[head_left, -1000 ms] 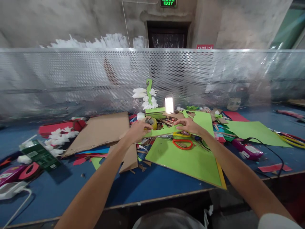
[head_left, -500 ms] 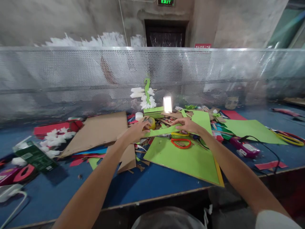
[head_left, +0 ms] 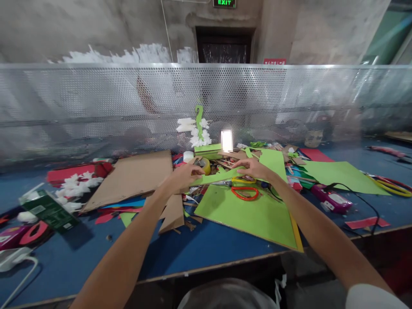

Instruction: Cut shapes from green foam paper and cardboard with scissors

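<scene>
A narrow green paper strip (head_left: 216, 177) stretches between my two hands above the cluttered middle of the table. My left hand (head_left: 186, 176) grips its left end, fingers closed and bent. At the other end, my right hand (head_left: 252, 168) pinches the strip between thumb and fingers. Just below lie scissors with orange and yellow handles (head_left: 245, 193), on a large green sheet (head_left: 247, 216). A roll of yellow tape (head_left: 205, 165) sits right behind my left hand. Farther back stands a green curved paper piece (head_left: 199, 122) with white paper flowers (head_left: 200, 139) around it.
Brown cardboard (head_left: 131, 176) lies to the left, near a red box (head_left: 72, 172) and a green box (head_left: 48, 210). At right are another green sheet (head_left: 346, 176), a purple device (head_left: 331, 199) with a black cord, and more scissors (head_left: 392, 186). A perforated metal panel (head_left: 128, 103) closes off the back.
My left hand has shifted very slightly left along the strip's end, its fingers a little more stretched. My right hand has hardly moved.
</scene>
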A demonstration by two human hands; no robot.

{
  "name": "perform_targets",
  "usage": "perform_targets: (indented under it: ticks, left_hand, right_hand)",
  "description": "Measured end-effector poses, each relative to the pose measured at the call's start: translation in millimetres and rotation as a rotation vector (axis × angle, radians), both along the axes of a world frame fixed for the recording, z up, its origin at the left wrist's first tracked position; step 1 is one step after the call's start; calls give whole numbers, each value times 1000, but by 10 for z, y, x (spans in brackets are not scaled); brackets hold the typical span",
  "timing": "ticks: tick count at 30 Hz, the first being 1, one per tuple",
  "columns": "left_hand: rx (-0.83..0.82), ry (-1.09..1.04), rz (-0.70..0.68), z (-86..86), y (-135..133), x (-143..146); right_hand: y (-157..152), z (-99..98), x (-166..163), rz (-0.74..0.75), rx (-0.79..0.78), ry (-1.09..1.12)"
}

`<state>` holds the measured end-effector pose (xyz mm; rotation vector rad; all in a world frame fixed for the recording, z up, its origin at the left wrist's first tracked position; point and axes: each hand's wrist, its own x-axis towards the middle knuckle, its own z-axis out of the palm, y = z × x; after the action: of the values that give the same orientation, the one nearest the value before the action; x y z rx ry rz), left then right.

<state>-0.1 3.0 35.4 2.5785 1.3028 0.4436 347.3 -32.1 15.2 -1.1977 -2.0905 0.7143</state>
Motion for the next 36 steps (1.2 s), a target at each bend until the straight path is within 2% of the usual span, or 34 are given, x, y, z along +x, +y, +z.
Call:
perform_targets:
  ticks: [5, 10, 13, 18, 21, 24, 29, 32, 36]
  left_hand:
    - [-31, 59, -41, 51, -37, -11]
    - [8, 173, -115, 97, -88, -50]
    - [19, 242, -129, 184, -156, -95]
    - [122, 434, -141, 444, -436, -125]
    - [155, 580, -98, 514, -649, -72]
    - [229, 688, -76, 403, -857, 17]
    - [337, 822, -26, 27, -1103, 20]
    - [313, 762, -130, -78, -1051, -119]
    - [180, 571, -362, -23, -733, -205]
  right_hand:
    - [13, 4, -11, 1, 25, -22]
    - [19, -5, -4, 29, -4, 10]
    - [22, -15, 0, 42, -44, 48]
    - [27, -49, -84, 74, -32, 133]
    - [-10, -84, -198, 127, -2, 157]
    - [-64, -139, -313, 197, 27, 133]
    - [-110, -226, -440, 333, 213, 40]
    - [-118, -253, -472, 381, 300, -135]
    - [-135, -293, -462, 443, 423, -277]
